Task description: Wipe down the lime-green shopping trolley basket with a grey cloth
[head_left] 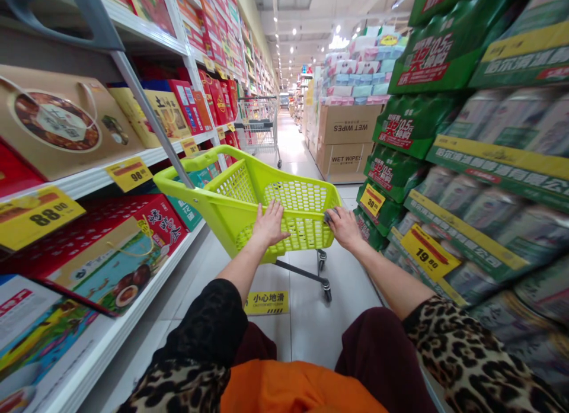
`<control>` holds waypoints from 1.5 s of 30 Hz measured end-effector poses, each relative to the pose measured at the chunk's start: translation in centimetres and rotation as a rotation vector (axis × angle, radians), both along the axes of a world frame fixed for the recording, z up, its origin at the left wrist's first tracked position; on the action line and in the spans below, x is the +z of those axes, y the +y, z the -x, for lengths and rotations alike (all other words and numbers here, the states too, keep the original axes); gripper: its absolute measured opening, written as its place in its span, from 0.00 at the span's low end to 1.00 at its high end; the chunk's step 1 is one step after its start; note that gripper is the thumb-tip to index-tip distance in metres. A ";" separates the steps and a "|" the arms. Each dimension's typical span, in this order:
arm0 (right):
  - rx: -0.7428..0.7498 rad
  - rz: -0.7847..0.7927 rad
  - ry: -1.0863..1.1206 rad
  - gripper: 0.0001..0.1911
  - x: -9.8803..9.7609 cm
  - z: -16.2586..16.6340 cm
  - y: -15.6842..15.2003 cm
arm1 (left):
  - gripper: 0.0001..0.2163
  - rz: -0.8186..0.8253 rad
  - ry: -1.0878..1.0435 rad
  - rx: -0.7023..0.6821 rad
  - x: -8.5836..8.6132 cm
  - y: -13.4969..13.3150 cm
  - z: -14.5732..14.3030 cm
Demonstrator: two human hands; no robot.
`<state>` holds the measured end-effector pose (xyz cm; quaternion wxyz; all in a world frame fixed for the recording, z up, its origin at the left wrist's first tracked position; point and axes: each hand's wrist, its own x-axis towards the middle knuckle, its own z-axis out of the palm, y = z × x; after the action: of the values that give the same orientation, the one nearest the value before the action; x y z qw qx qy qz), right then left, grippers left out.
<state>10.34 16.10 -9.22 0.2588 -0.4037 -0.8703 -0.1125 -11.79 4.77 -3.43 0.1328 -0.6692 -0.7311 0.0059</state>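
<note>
A lime-green plastic shopping cart (249,188) stands in the aisle right in front of me, its basket showing nothing inside. My left hand (268,223) rests on the near rim of the cart with the fingers curled over the edge. My right hand (342,224) grips the near right corner of the rim, its fingers wrapped round the rim. Both forearms reach forward from leopard-print sleeves.
Shelves of boxed gift packs (111,265) with yellow price tags line the left. Stacked green packs (418,128) and wet-wipes cartons (349,124) crowd the right. A metal cart (258,125) stands farther up the aisle. A yellow floor sticker (267,302) lies below.
</note>
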 end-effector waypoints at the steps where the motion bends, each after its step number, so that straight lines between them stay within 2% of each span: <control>1: -0.001 0.002 0.010 0.19 -0.3 -0.6 0.3 | 0.38 -0.001 0.002 -0.001 0.0 0.0 -0.1; 4: -0.027 0.015 0.062 0.20 -0.8 -0.7 0.5 | 0.39 -0.001 0.006 0.001 0.0 0.1 -0.2; 7: -0.064 0.016 0.120 0.21 -0.9 1.4 -0.5 | 0.40 0.002 0.010 0.005 -0.1 0.2 -0.4; 13: 0.076 0.000 0.082 0.22 0.4 6.2 -2.9 | 0.40 0.024 0.014 0.007 0.1 0.1 -0.4; 17: 0.093 -0.036 0.040 0.22 0.4 4.9 -2.1 | 0.37 0.043 0.008 -0.025 0.8 -0.3 0.7; 21: 0.043 -0.021 0.075 0.22 -0.7 1.6 -0.1 | 0.37 0.017 0.022 0.047 1.2 -0.9 1.9; 24: 0.007 0.019 0.140 0.22 -1.1 0.5 0.5 | 0.38 0.018 0.021 0.085 1.3 -1.1 2.0; 27: 0.012 0.042 0.233 0.23 -0.3 1.4 0.0 | 0.39 0.027 0.016 0.102 1.3 -1.0 1.6; 32: 0.168 -0.007 0.425 0.22 1.9 5.3 -1.3 | 0.39 0.011 0.019 0.089 1.3 -1.0 1.6; 35: 0.119 0.023 0.490 0.22 1.6 6.0 -1.0 | 0.39 0.011 0.013 0.082 1.3 -1.2 1.8; 39: -0.027 0.027 0.423 0.23 -0.1 4.0 -0.2 | 0.38 0.010 0.013 0.067 1.2 -1.3 1.9; 42: 0.001 -0.009 0.286 0.26 -0.5 2.9 -0.3 | 0.39 0.010 0.014 0.071 1.1 -1.2 1.8; 45: 0.043 -0.016 0.181 0.29 0.1 4.0 -1.4 | 0.40 0.022 0.012 0.083 1.0 -0.9 1.4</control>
<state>6.38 14.75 -9.08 0.3421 -0.3914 -0.8508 -0.0768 -13.24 3.82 -2.46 0.1294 -0.6397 -0.7573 0.0233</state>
